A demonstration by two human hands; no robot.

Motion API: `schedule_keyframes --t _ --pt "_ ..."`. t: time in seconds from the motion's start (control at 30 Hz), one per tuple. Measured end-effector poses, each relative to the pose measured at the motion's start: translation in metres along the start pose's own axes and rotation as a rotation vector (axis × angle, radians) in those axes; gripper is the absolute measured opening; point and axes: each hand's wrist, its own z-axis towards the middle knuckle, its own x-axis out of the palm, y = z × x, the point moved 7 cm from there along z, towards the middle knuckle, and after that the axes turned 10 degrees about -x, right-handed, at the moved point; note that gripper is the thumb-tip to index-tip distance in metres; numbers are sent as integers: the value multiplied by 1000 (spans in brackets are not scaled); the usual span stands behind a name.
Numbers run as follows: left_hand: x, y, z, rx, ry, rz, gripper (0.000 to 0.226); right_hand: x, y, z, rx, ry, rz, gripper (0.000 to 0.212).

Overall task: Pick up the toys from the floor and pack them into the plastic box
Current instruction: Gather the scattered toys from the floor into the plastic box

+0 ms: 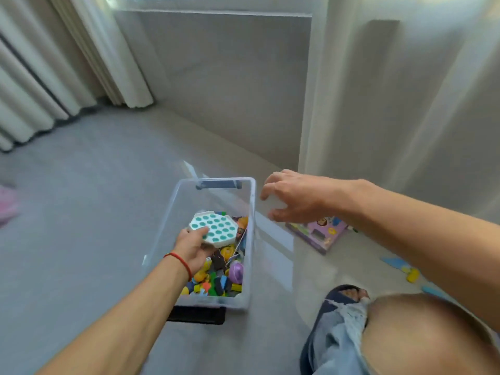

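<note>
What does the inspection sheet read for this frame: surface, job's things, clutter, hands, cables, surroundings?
Surface: grey floor, smooth.
Job's things: clear plastic box on the floor, its near half piled with small toys; white octagonal toy with teal dots held over the pile; purple toy box and yellow and blue pieces lie on the floor to the right.
Clutter: pink item at left edge, blurred.
Hands: left hand grips the octagonal toy; right hand spread, holds nothing, right of the box.
Cables: nothing seen.
Surroundings: curtains, wall, a slippered foot.
</note>
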Motion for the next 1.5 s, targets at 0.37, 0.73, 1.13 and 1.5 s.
schedule_keyframes --t 0.37,0.73,1.13,1.5 --pt "61 30 -23 202 -49 662 15 54 -53 -56 70 130 -14 40" --pt "295 188 -39 165 477 1077 9 118 -233 -299 876 120 385 35" --pt "372 294 111 506 361 1741 42 351 -284 -327 1101 -29 688 65" --pt "442 326 173 1031 142 2008 53 399 -352 -300 1158 -293 316 40"
